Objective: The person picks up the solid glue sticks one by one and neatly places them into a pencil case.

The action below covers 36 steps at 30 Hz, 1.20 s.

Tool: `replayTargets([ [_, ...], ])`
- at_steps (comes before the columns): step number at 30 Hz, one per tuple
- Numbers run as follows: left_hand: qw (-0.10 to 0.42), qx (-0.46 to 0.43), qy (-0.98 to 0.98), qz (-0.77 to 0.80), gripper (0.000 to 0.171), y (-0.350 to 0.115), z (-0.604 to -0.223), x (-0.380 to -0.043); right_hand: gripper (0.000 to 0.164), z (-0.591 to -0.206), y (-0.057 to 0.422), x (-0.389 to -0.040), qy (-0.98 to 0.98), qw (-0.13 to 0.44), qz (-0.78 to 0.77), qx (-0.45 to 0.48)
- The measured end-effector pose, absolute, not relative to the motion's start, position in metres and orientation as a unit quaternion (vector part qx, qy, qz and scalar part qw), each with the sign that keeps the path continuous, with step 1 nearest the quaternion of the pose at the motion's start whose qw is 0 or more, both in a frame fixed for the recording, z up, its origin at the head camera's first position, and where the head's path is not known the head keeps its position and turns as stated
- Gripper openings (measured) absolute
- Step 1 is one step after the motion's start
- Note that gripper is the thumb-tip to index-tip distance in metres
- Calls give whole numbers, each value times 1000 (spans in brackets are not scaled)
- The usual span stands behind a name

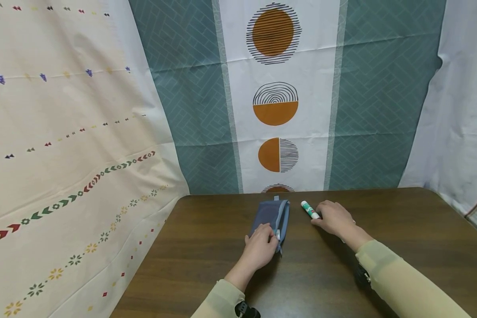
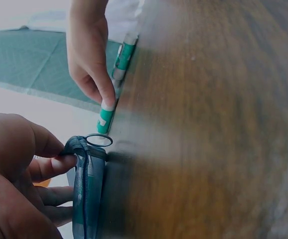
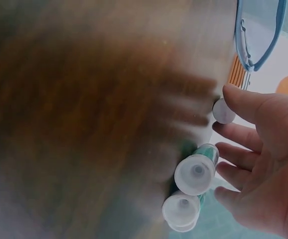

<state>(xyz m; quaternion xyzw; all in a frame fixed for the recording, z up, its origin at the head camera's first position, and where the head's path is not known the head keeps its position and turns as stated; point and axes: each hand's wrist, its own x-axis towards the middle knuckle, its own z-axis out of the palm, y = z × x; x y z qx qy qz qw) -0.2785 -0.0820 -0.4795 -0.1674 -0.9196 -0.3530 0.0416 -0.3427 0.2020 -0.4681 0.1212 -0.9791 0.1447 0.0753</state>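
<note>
One blue zippered pouch [image 1: 267, 213]: my left hand [image 1: 260, 247] pinches its near end. To the right, my right hand [image 1: 335, 218] pinches a green-and-white marker [image 1: 310, 210].

The zippered pouch [image 1: 265, 213] is slate blue with lighter blue edging; the tube [image 1: 310, 210] beside it is green and white. Dark brown wood grain streaks the counter [image 1: 175, 269]. The backdrop cloth [image 1: 183, 88] pairs herringbone-lined teal with white, bearing orange discs and black lines. The side cloth [image 1: 63, 119] is cream, with red, green, yellow and purple motifs. Sleeves [image 1: 405, 278] are pale yellow-green.
</note>
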Motion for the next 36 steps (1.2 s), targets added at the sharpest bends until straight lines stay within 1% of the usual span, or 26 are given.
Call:
replayTargets([
  [4, 41, -168, -919, -353, 24, -82, -479, -278, 25, -469, 201, -343, -978, 78, 148, 121],
  [10, 41, -169, -920, -352, 24, -82, -479, -279, 26, -471, 202, -344, -978, 84, 150, 120],
  [21, 41, -168, -919, -354, 25, -82, -480, -278, 23, -470, 203, -345, -980, 77, 152, 101],
  [26, 41, -169, -919, -354, 24, -82, -480, -279, 20, -469, 203, -345, -978, 96, 155, 101],
  [36, 42, -171, -919, -353, 24, -82, -479, -278, 24, -466, 205, -342, -971, 109, 197, 82],
])
